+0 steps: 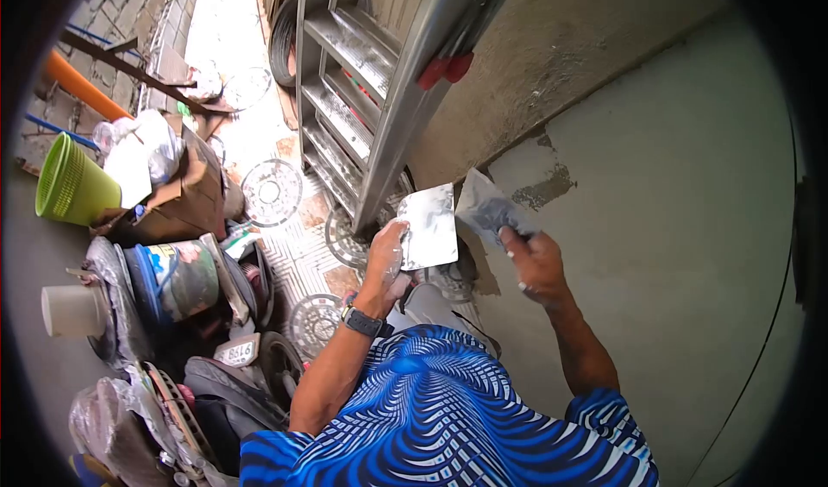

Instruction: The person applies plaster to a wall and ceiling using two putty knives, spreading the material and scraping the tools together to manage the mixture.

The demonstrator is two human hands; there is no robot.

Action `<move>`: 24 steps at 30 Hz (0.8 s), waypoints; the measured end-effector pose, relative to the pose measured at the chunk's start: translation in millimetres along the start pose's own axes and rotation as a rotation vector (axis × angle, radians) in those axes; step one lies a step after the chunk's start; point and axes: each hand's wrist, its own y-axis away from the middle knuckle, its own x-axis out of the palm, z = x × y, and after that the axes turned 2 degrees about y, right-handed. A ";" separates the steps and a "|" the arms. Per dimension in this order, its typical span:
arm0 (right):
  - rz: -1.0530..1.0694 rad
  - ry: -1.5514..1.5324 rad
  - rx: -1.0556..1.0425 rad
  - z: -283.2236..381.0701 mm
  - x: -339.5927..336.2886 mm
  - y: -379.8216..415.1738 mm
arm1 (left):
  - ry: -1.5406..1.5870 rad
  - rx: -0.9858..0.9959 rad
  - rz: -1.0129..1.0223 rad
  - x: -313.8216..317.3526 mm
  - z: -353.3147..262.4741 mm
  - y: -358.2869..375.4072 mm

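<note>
In front of my body, my left hand [384, 258] is closed on the edge of a flat rectangular plate [431, 230] smeared with white paste. Whitish residue coats its fingers, and a dark watch [364, 321] is on the wrist. My right hand [539, 267] grips a wide putty knife [483, 204]; its blade points up and left and has greyish-white smears. The blade sits just right of the plate, close to its edge. Beside my right hand is the pale coated wall [655, 194], with a rough bare patch [548, 187] near the coating's upper edge.
An aluminium ladder [345, 107] stands ahead, against the rough cement part of the wall [569, 64]. Along the left are a green basket [78, 181], a cardboard box [185, 189], a paint-stained bucket [181, 278] and a plastic-wrapped motorcycle [233, 379]. Patterned floor tiles [272, 192] run between.
</note>
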 end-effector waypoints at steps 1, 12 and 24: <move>0.020 0.079 -0.255 -7.4 3.4 1.2 | 0.029 -0.061 -0.010 8.7 -4.6 4.6; 0.179 0.662 -0.859 -37.9 -10.3 15.2 | -0.009 -0.188 0.252 33.6 -21.5 6.3; -0.198 0.152 -0.031 -74.7 -34.8 47.3 | -0.435 0.379 0.233 94.3 -75.7 26.5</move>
